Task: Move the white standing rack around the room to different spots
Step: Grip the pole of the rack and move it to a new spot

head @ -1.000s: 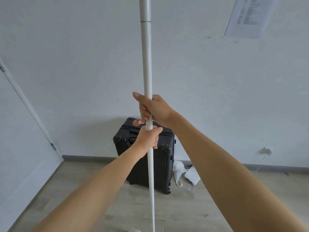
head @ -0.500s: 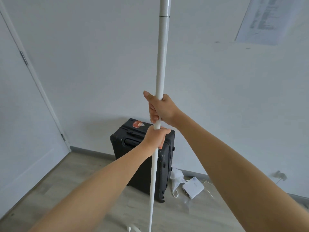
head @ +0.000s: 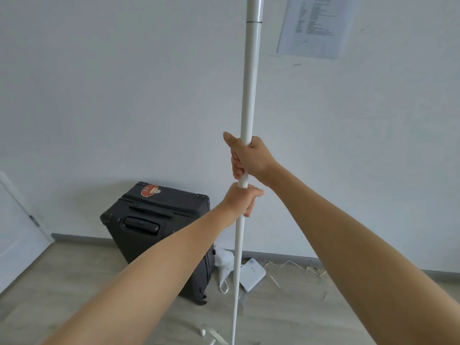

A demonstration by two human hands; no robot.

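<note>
The white standing rack (head: 250,80) shows as a tall thin white pole running from the top edge down to the floor, leaning slightly. A bit of its white foot (head: 215,336) shows at the bottom edge. My right hand (head: 249,158) is wrapped around the pole at mid height. Directly below it, my left hand (head: 242,199) grips the same pole, the two hands nearly touching. The rack's top is out of view.
A black suitcase (head: 154,235) stands against the white wall, left of the pole. A white bag (head: 224,265), a white flat box (head: 252,273) and loose cords (head: 298,270) lie on the wooden floor by the wall. A printed sheet (head: 316,23) hangs on the wall at upper right. A door (head: 15,220) is at far left.
The pole with both hands on it has shifted to the right across the view, away from the suitcase and towards the box and cords. The grip is unchanged.
</note>
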